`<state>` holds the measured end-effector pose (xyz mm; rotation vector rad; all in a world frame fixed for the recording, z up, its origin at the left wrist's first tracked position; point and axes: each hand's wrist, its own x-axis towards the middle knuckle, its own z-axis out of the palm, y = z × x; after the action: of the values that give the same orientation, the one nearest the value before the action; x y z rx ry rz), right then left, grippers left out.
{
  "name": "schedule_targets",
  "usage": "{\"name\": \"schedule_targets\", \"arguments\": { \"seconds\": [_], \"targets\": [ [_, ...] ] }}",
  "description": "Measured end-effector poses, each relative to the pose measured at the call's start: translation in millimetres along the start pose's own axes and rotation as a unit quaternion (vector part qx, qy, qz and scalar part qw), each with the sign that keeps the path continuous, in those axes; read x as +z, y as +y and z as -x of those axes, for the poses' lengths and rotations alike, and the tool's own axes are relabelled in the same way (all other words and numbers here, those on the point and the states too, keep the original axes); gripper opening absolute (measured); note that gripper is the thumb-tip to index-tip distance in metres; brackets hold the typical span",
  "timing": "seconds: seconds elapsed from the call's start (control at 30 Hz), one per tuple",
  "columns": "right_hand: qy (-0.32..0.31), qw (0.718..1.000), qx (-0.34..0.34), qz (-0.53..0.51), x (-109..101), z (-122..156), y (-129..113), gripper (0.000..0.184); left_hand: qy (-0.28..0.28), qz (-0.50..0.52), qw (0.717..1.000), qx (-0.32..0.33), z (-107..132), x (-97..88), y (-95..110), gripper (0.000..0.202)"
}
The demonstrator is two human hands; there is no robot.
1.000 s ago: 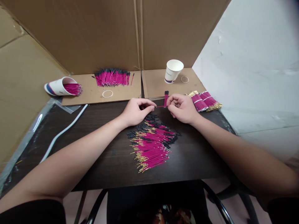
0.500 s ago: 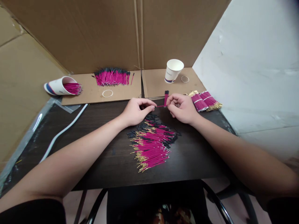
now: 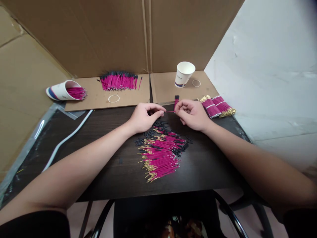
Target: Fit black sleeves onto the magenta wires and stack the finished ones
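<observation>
My left hand [image 3: 143, 116] pinches the end of a single thin pink pin [image 3: 169, 111] that lies level between both hands. My right hand [image 3: 192, 114] is closed around a small upright bunch of pink pins with black caps [image 3: 176, 101] and also touches the single pin's other end. Just below the hands, a loose heap of pink pins with gold tips [image 3: 160, 156] lies on the dark table [image 3: 104, 165], mixed with short black sleeves [image 3: 148, 134].
Two banded pin bundles [image 3: 217, 106] lie right of my right hand. On the cardboard behind are a row of capped pins [image 3: 119, 81], a tipped paper cup holding pins [image 3: 64, 91], an upright paper cup [image 3: 183, 74], two rubber bands [image 3: 114, 98] and a white cable [image 3: 66, 138].
Both hands hold the same pose; only the view has shifted very slightly.
</observation>
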<state>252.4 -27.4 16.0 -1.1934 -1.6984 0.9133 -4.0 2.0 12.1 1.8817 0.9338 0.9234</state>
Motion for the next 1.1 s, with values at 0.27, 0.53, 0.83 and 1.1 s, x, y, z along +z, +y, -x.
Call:
{"name": "schedule_targets", "arguments": {
  "seconds": [0.27,0.53,0.83,1.1],
  "targets": [
    [-0.027,0.999,-0.021,0.031,3.5,1.1,0.7,0.029,-0.005,-0.005,1.0,0.008,0.2,0.0,0.6,0.018],
    [-0.029,0.999,-0.029,0.033,3.4,1.4,1.1,0.028,-0.002,0.003,1.0,0.007,-0.3,0.0,0.2,0.018],
    [-0.041,0.999,-0.015,0.026,3.2,1.3,-0.7,0.028,0.012,0.013,1.0,0.007,0.0,1.1,0.0,0.016],
    [-0.034,0.999,-0.02,0.027,3.4,1.1,2.0,0.029,0.012,0.019,1.0,0.0,-0.4,1.9,-3.2,0.019]
  ]
}}
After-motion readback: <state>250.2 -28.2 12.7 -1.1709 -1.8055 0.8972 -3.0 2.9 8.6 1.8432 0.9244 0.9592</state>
